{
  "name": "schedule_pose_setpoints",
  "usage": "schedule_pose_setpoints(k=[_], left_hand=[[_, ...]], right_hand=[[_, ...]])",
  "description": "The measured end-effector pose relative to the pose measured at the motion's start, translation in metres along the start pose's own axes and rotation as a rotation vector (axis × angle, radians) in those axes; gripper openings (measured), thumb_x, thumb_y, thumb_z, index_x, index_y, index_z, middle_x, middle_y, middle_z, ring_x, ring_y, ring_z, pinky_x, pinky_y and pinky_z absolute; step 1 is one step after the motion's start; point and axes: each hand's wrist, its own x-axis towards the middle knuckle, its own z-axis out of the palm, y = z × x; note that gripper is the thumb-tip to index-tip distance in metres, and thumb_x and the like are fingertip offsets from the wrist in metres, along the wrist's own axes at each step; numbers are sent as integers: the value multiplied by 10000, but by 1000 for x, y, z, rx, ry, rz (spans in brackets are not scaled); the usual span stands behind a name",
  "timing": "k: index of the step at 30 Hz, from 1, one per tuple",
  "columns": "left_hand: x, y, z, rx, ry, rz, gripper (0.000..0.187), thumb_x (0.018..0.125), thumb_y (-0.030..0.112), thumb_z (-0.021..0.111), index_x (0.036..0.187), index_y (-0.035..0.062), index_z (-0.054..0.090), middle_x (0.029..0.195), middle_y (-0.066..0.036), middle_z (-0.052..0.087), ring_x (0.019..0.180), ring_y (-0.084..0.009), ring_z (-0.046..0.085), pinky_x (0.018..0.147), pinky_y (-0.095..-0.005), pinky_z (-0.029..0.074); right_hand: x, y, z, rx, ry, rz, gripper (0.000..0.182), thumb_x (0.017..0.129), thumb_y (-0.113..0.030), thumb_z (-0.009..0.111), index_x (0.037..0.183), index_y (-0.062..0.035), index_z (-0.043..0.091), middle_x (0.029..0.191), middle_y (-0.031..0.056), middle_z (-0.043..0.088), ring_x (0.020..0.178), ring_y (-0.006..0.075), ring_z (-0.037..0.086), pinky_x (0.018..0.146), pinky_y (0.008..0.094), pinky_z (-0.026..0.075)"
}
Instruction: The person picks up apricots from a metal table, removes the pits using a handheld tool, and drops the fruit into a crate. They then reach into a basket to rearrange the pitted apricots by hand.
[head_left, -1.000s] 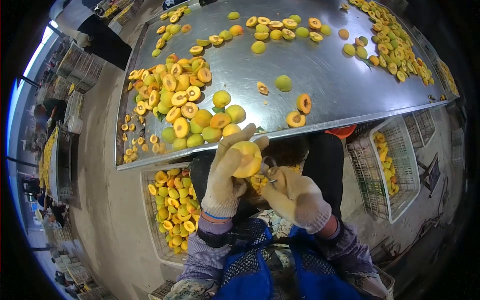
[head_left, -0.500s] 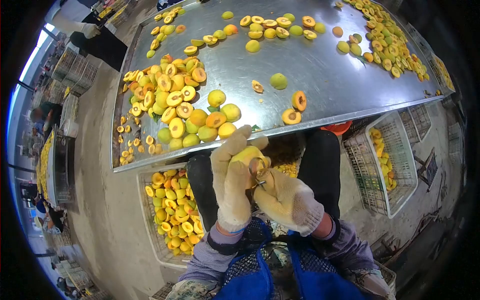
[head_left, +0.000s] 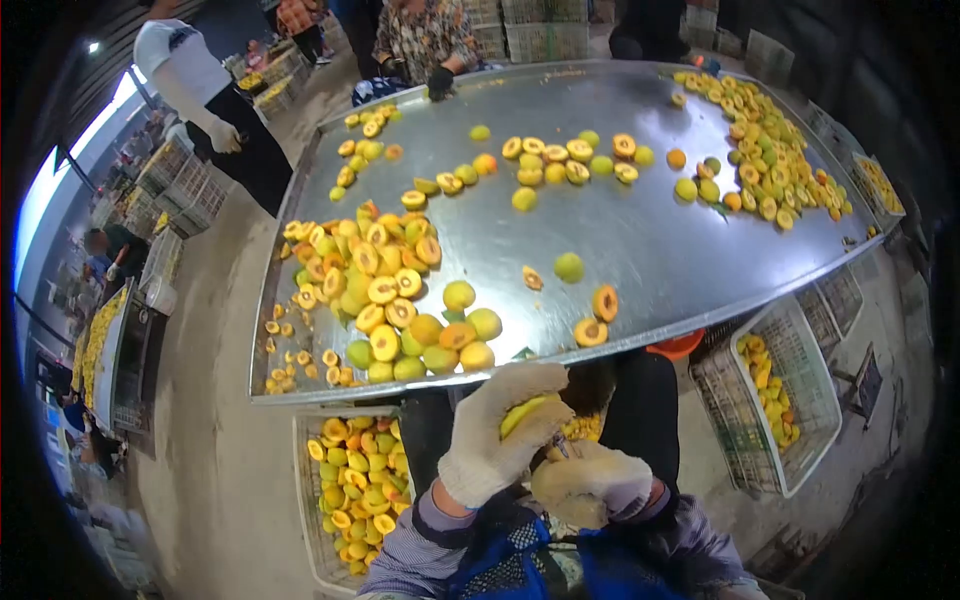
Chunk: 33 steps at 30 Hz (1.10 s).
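Observation:
My left hand (head_left: 500, 430), in a cream knit glove, is wrapped round a yellow-green peach (head_left: 525, 412) just below the table's front edge. Close beside it on the right, my gloved right hand (head_left: 590, 482) is closed on a small metal tool (head_left: 560, 446), mostly hidden by the fingers. Whole and halved peaches (head_left: 385, 290) are heaped on the metal table (head_left: 480, 260) at its left. Two halves (head_left: 597, 318) lie cut side up near the front edge, with a whole green peach (head_left: 568, 267) behind them.
A crate of peach halves (head_left: 352, 490) stands below the table at left; another crate (head_left: 775, 400) stands at right beside a red basin (head_left: 677, 345). More halves (head_left: 775, 150) cover the table's far right. A person (head_left: 205, 90) stands at left, and a co-worker (head_left: 425, 40) is across the table.
The view has tilted up, showing more of the far side and the people there. My right hand with the tool has drawn slightly down and away from the peach in my left hand.

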Motion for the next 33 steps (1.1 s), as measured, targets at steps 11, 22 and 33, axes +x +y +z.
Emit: schedule_pose_setpoints(k=[11,22,33], left_hand=[[5,4,9,241,123,244,370,783,113,733,1118,21,606,1121,-168,623,907,-290,659,764,-341,535],[5,10,9,-93,-33,-216,295,769,60,725,1044,-2,638,1030,-157,658,868,-264,664,777,-315,523],[8,8,8,-66,-96,-163,242,828,70,614,1050,-25,627,1023,-123,627,859,-185,629,740,-289,500]], right_hand=[[-7,-17,6,67,-52,103,128,845,-167,620,772,-63,616,604,-7,518,531,81,498,478,230,360],[-17,-12,17,152,-36,71,314,891,-284,595,659,-80,536,498,12,487,369,99,440,353,230,313],[-15,1,0,52,-99,28,207,907,-273,614,843,-76,609,707,-16,578,609,51,538,529,201,397]])
